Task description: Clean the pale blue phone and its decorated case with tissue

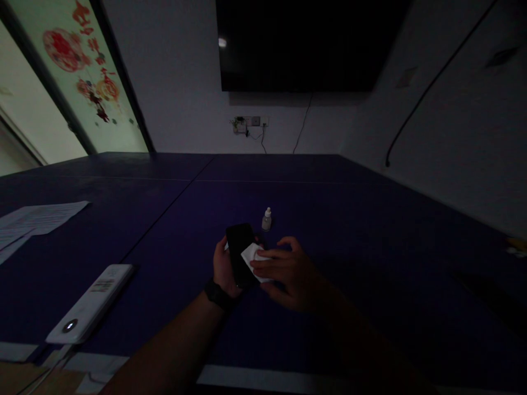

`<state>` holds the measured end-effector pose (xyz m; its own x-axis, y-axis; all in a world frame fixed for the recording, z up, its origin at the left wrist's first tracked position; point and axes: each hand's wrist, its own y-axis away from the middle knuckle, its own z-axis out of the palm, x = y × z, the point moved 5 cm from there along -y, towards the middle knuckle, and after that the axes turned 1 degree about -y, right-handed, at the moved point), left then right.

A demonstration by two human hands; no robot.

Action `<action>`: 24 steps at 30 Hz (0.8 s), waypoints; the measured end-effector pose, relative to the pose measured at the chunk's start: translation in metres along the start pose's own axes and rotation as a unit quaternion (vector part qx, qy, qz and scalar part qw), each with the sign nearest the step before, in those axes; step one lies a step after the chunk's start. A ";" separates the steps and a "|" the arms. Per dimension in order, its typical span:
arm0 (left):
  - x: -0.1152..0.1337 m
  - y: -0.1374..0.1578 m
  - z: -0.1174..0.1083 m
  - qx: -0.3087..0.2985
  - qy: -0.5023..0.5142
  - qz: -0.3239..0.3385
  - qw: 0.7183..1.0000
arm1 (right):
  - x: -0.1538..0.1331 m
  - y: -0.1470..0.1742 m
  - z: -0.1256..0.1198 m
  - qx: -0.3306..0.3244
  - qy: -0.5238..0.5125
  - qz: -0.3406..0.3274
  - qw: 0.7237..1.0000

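A black smartphone (pixel 239 247) lies tilted in my left hand (pixel 223 267), whose fingers wrap round its edges; the wrist wears a dark watch. Over the phone's lower right part is my right hand (pixel 288 272), pressing a folded white wipe (pixel 253 255) against the dark surface with its fingertips. Part of the wipe is hidden under those fingers. Just beyond the phone, a small clear dropper bottle (pixel 267 220) with a white cap stands upright on the dark blue table (pixel 329 219).
At the left rests a white power bank (pixel 94 299) with a cable at its near end. Printed sheets (pixel 45 216) lie farther back on the left. A wall-mounted screen (pixel 304 49) hangs above wall sockets (pixel 255 121). The room is dim.
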<state>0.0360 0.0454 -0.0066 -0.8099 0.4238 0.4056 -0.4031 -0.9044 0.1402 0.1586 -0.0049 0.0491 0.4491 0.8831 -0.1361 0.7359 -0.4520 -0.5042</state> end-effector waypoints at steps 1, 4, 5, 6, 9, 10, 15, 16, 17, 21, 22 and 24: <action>0.000 0.000 0.000 -0.005 -0.006 -0.002 1.000 | -0.002 0.001 -0.001 -0.001 -0.009 -0.015 1.000; -0.002 -0.001 -0.002 -0.014 -0.013 -0.013 1.000 | -0.010 0.001 0.000 -0.019 -0.026 -0.045 0.998; -0.002 -0.001 -0.003 -0.014 -0.010 -0.014 1.000 | -0.013 0.000 0.002 -0.027 -0.027 -0.051 0.998; -0.002 -0.001 -0.003 -0.012 -0.008 -0.016 1.000 | -0.015 0.000 0.003 -0.035 -0.027 -0.057 0.997; -0.003 -0.001 -0.003 0.001 -0.010 -0.034 0.999 | -0.019 -0.002 0.006 -0.054 -0.019 -0.065 0.996; -0.004 -0.001 -0.003 0.006 -0.012 -0.046 0.999 | -0.017 -0.002 0.005 -0.052 -0.010 -0.059 0.997; -0.009 0.001 0.002 0.038 -0.025 -0.038 0.998 | 0.005 0.002 -0.007 -0.018 0.036 0.019 0.999; -0.010 0.001 0.002 0.040 -0.032 -0.039 0.998 | 0.006 0.003 -0.009 -0.014 0.028 0.018 0.999; -0.012 0.001 0.002 0.043 -0.038 -0.044 0.997 | 0.006 0.004 -0.009 -0.015 0.015 0.008 1.000; -0.014 -0.001 -0.002 0.059 -0.031 -0.060 0.996 | 0.000 0.003 -0.001 -0.050 -0.005 -0.027 0.998; -0.014 -0.001 -0.003 0.059 -0.027 -0.055 0.996 | 0.001 0.002 -0.001 -0.050 0.006 -0.013 0.999; -0.013 -0.002 -0.001 0.047 -0.030 -0.038 0.998 | 0.007 0.002 -0.003 -0.034 0.031 0.025 0.999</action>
<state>0.0465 0.0417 -0.0131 -0.7503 0.4908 0.4430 -0.4185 -0.8713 0.2564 0.1646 -0.0001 0.0497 0.5157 0.8502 -0.1058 0.7428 -0.5052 -0.4393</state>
